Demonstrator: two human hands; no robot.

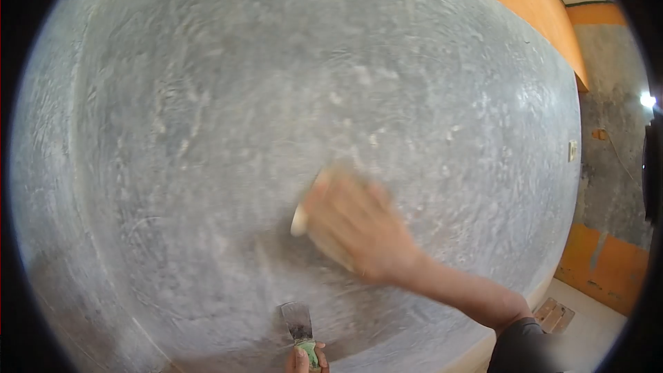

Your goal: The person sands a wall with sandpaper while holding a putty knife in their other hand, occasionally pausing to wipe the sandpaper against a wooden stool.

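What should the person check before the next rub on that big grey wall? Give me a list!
1. Right hand pressed on the grey wall: ok.
2. Pale pad under the right hand's fingers: ok, though motion blur hides its kind.
3. Left hand gripping the putty knife by its green handle: ok.
4. Knife blade free of filler: not ok, it looks smeared.
5. Wall evenly smooth: not ok, pale patches show.
6. Floor underfoot: cannot tell, out of view.

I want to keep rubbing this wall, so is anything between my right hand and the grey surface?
Nothing visible: the right hand presses a pale pad flat against the grey wall. The putty knife in the left hand sits lower, apart.
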